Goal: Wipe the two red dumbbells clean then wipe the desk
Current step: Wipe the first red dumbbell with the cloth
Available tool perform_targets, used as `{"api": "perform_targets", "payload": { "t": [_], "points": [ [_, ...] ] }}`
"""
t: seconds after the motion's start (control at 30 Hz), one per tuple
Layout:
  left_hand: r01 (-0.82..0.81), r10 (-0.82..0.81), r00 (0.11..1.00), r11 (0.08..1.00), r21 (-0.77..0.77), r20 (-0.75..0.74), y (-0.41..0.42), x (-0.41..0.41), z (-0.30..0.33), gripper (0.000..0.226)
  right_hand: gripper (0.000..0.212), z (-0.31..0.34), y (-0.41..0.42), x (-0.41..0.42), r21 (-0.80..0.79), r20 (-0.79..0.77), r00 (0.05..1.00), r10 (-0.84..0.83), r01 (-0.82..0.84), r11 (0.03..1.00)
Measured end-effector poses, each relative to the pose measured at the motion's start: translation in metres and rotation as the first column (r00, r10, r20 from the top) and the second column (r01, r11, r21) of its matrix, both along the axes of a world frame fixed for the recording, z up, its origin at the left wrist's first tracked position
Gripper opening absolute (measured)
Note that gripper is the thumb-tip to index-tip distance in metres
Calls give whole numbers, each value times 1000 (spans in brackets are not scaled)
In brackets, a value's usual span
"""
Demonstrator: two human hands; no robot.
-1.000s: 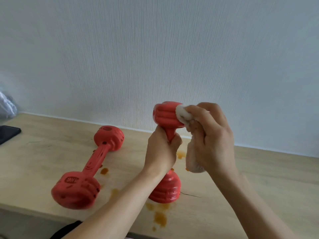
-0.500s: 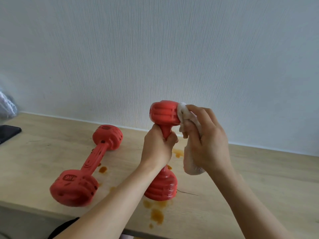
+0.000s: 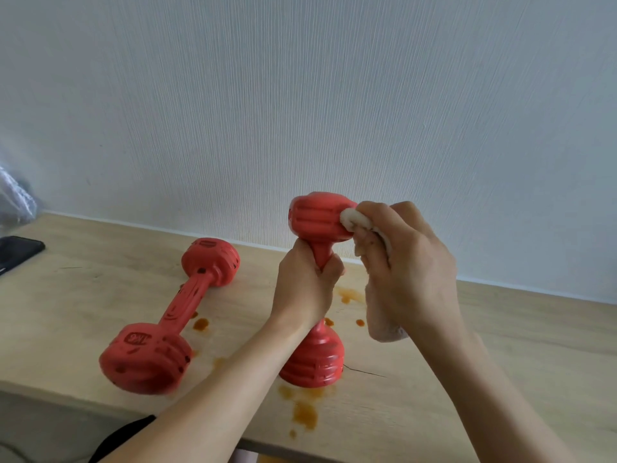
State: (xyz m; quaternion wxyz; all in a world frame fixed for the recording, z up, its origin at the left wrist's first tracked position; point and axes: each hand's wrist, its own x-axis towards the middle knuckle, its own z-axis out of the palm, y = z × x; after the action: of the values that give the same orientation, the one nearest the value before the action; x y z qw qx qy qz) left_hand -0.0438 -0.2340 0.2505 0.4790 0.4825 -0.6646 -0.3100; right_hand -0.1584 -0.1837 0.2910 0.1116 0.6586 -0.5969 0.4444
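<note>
Left hand [image 3: 305,289] grips the upright dumbbell [image 3: 317,222]; right hand [image 3: 405,265] presses a cloth [image 3: 355,220]. Hard rubbing could tip it onto the stained surface [image 3: 500,345].

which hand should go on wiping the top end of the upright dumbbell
Right. The right hand already grips the white cloth against the upright dumbbell's top head, while the left hand is wrapped round its handle, steadying it.
</note>
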Motion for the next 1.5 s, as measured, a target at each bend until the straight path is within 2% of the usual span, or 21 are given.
{"api": "perform_targets", "payload": {
  "t": [0.2,0.33,0.43,0.57,0.67,0.77,0.87,0.97,1.1,1.2,1.37,1.5],
  "points": [
    [31,-30,999,999,20,-42,1,0,-1,3,17,-3,-8,-10,162,94,994,-51,36,986],
    [-13,13,1000,999,-32,6,0,-1,1,7,20,3,5,8,30,-56,998,-31,32,999],
    [-14,17,999,997,-74,38,3,-2,3,12,13,4,12,23,-38,-163,986,-35,29,999],
    [-16,18,999,999,-40,32,1,-4,1,8,20,2,9,11,41,-75,995,-60,63,997],
    [-5,6,1000,1000,-17,13,-1,-5,1,9,15,-2,4,-2,126,-17,996,-85,86,988],
    [-9,9,1000,1000,-18,10,0,-3,2,5,16,0,5,6,62,-61,995,-85,89,994],
    [-10,11,1000,999,-43,22,2,-1,4,20,20,5,9,16,-19,-127,990,-62,60,998],
    [8,-8,1000,1000,-28,20,1,0,3,15,28,3,6,11,42,-35,999,-12,14,999],
    [58,-57,998,998,15,-39,0,-2,1,12,15,-7,0,-6,101,75,997,-11,4,995],
    [62,-62,998,998,9,-32,2,0,3,11,17,-5,2,-1,79,53,999,-10,6,997],
    [44,-44,999,999,-25,-24,7,2,7,24,36,4,7,11,23,-7,999,31,-31,999],
    [61,-59,997,998,31,-49,1,-1,1,17,20,-4,2,-5,69,34,999,-10,8,998]
  ]
}}
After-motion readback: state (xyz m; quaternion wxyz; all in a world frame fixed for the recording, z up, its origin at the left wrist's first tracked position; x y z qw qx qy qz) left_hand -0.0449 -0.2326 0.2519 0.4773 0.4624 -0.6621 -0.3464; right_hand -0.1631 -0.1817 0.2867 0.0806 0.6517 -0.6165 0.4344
